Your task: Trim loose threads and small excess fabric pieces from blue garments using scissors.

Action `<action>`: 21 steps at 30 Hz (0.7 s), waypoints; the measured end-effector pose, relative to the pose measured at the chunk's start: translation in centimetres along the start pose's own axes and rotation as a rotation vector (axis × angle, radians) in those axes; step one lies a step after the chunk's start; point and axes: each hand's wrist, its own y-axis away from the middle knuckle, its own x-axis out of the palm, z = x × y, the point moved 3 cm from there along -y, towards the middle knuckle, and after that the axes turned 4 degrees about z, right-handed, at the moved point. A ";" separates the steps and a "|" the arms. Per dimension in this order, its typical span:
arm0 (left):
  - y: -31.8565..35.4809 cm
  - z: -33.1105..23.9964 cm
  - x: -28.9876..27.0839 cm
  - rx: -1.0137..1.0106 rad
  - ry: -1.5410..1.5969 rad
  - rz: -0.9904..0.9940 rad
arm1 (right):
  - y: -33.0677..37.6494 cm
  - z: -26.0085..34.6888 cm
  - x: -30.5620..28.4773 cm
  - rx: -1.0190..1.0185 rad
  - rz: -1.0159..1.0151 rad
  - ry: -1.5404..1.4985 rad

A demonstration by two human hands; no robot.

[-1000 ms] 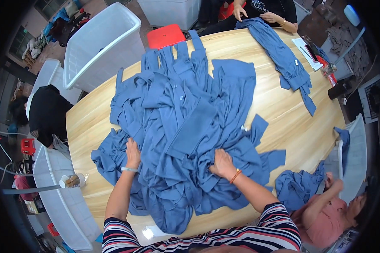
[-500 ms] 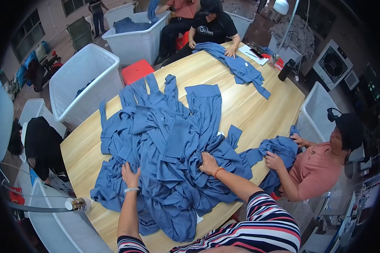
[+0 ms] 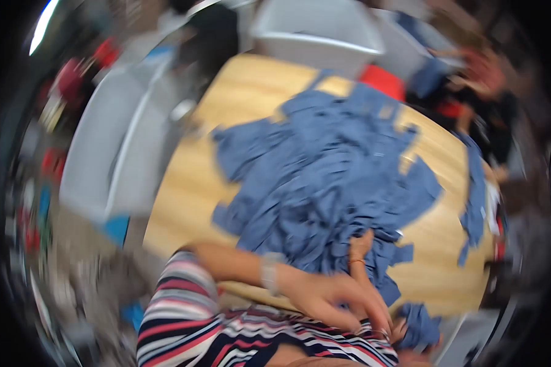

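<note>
Blurred frame, w/ strong motion smear. Pile of blue garments lies heaped on the wooden desk, centre to centre-right of frame, spilling toward the desk's lower-right edge. Right hand, lower centre, rests on the pile's near edge, orange band at the wrist; fingers buried in cloth, so apart vs. together cannot be told. Left hand crosses in front, low centre, light wristband on the forearm; fingers spread and extended toward lower right, clamped on nothing visible. Striped sleeve fills lower left-centre. Small blue bundle at lower right, beside the fingertips. White bins at top centre; red item just beyond the pile, upper right.
</note>
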 end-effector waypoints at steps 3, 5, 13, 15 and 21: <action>-3.5 4.9 7.7 0.226 0.013 -0.112 | -1.2 0.7 1.0 -0.046 0.081 -0.134; -6.7 10.9 11.5 0.311 -0.016 -0.220 | -1.7 0.4 0.2 0.015 0.089 -0.159; -9.7 12.4 12.9 0.630 -0.204 -0.485 | -3.6 -0.9 0.3 0.035 0.210 -0.113; -5.5 9.3 11.8 0.692 -0.267 -0.532 | -4.2 -2.6 2.1 0.167 0.290 -0.016; 0.0 6.3 12.0 0.834 -0.387 -0.608 | -6.0 -1.3 3.1 0.026 0.379 0.059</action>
